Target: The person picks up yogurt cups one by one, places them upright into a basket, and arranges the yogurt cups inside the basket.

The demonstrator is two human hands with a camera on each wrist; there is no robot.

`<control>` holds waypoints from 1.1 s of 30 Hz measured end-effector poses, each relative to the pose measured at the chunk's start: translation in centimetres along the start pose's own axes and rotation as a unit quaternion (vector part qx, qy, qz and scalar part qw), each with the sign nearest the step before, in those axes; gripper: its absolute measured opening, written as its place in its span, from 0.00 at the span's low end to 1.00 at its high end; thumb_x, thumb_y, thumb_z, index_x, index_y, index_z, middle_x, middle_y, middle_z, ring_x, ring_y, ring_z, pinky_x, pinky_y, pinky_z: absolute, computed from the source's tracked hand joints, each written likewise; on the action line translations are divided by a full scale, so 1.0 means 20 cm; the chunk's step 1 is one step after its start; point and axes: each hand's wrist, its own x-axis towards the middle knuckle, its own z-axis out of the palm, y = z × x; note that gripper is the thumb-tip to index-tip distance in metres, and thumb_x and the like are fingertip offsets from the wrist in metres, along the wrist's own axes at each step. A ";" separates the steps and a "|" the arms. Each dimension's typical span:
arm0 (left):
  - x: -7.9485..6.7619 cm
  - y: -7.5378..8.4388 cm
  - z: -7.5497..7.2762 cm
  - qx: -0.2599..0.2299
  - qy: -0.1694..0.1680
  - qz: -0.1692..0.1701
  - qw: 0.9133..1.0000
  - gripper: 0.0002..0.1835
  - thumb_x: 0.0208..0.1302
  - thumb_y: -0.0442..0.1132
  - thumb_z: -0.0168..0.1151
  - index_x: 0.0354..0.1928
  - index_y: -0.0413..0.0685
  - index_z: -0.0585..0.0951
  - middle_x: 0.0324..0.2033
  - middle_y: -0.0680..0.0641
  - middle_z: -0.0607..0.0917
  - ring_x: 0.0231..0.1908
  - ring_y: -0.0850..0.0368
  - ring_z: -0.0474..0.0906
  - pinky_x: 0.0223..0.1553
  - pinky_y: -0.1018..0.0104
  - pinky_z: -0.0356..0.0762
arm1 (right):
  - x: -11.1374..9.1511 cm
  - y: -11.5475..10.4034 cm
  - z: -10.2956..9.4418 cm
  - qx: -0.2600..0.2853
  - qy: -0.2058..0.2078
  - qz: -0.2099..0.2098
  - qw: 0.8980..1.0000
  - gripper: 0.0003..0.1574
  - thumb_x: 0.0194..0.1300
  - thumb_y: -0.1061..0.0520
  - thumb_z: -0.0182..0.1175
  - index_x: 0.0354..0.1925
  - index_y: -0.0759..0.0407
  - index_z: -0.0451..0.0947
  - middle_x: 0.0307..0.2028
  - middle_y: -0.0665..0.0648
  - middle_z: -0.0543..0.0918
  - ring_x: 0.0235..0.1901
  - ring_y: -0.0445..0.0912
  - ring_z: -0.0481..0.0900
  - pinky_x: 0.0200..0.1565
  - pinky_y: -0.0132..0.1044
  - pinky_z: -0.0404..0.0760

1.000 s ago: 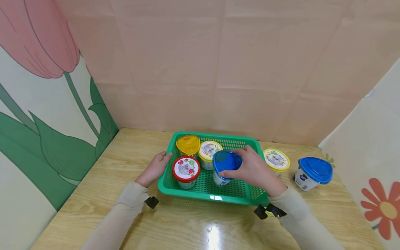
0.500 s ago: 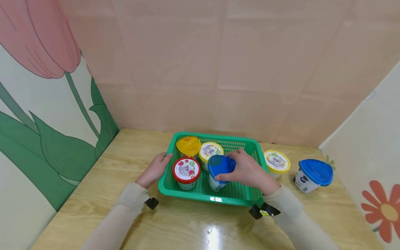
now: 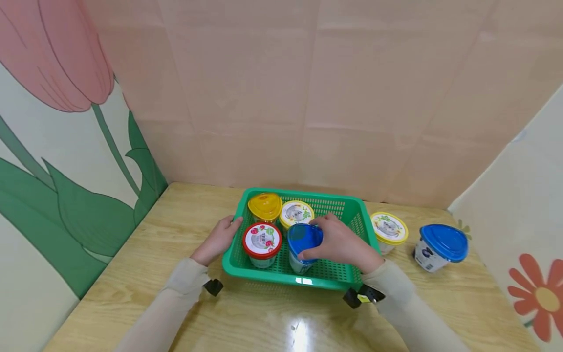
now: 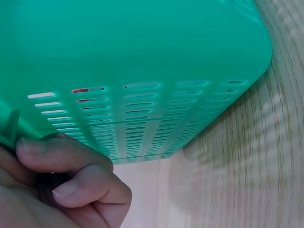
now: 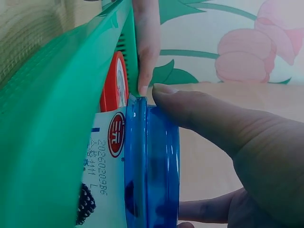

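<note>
My right hand (image 3: 343, 243) grips a blue-lidded yogurt cup (image 3: 300, 264) by its lid, thumb on the near side and fingers on the far side. The cup stands upright inside a green plastic basket (image 3: 281, 279), just right of a red-lidded cup (image 3: 262, 239). In the right wrist view the blue lid (image 5: 159, 166) and the printed white cup wall show beyond the basket rim. My left hand (image 3: 218, 239) holds the basket's left rim, its fingers curled at the slotted side (image 4: 137, 107). Behind, in the basket, are a yellow-lidded white-topped cup (image 3: 296, 213) and a clear-yellow-lidded cup (image 3: 265, 205).
Right of the basket on the wooden table (image 3: 246, 322) stand another yellow-lidded cup (image 3: 389, 228) and another blue-lidded cup (image 3: 441, 249). A small bit of yellow (image 3: 363, 298) shows by my right wrist. A pink-covered wall (image 3: 308, 98) rises behind.
My right hand has carried the blue-lidded yogurt cup leftward and nearer to me within the basket, up beside the red-lidded cup. The left hand has kept its hold on the rim.
</note>
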 end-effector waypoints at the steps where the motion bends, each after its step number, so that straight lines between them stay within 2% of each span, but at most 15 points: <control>1: 0.00 0.00 0.00 0.000 0.000 0.000 1.000 0.25 0.76 0.46 0.37 0.61 0.32 0.66 0.45 0.37 0.81 0.38 0.49 0.84 0.40 0.49 0.80 | 0.00 0.00 0.00 0.001 -0.003 0.002 1.000 0.58 0.34 0.27 0.71 0.58 0.57 0.72 0.49 0.59 0.71 0.42 0.50 0.74 0.40 0.43 0.80; 10: 0.00 0.01 0.00 0.000 -0.003 0.000 1.000 0.25 0.76 0.46 0.36 0.61 0.32 0.66 0.46 0.36 0.80 0.39 0.48 0.83 0.42 0.48 0.79 | 0.03 -0.03 0.03 0.002 -0.023 0.011 1.000 0.57 0.35 0.30 0.73 0.60 0.55 0.70 0.49 0.59 0.70 0.41 0.50 0.74 0.39 0.43 0.79; 20: 0.00 0.01 0.00 0.004 0.000 -0.001 1.000 0.24 0.76 0.45 0.36 0.60 0.31 0.66 0.45 0.35 0.81 0.38 0.47 0.83 0.40 0.50 0.80 | 0.05 -0.07 0.05 0.000 -0.013 0.017 1.000 0.56 0.32 0.31 0.75 0.57 0.55 0.72 0.45 0.57 0.70 0.39 0.50 0.74 0.37 0.42 0.79; 28: 0.01 0.00 -0.01 -0.005 -0.009 0.006 1.000 0.24 0.76 0.45 0.36 0.60 0.31 0.66 0.45 0.35 0.81 0.38 0.47 0.84 0.40 0.48 0.80 | 0.06 -0.07 0.07 -0.007 -0.009 0.024 1.000 0.57 0.32 0.30 0.75 0.58 0.55 0.71 0.44 0.56 0.69 0.38 0.49 0.73 0.35 0.41 0.79; 33: 0.00 0.01 0.00 -0.003 -0.003 0.003 1.000 0.24 0.76 0.45 0.36 0.60 0.31 0.66 0.45 0.34 0.80 0.38 0.47 0.83 0.41 0.48 0.80 | 0.07 -0.08 0.07 -0.012 -0.007 0.025 1.000 0.58 0.32 0.29 0.74 0.58 0.55 0.71 0.44 0.57 0.69 0.38 0.49 0.73 0.35 0.42 0.78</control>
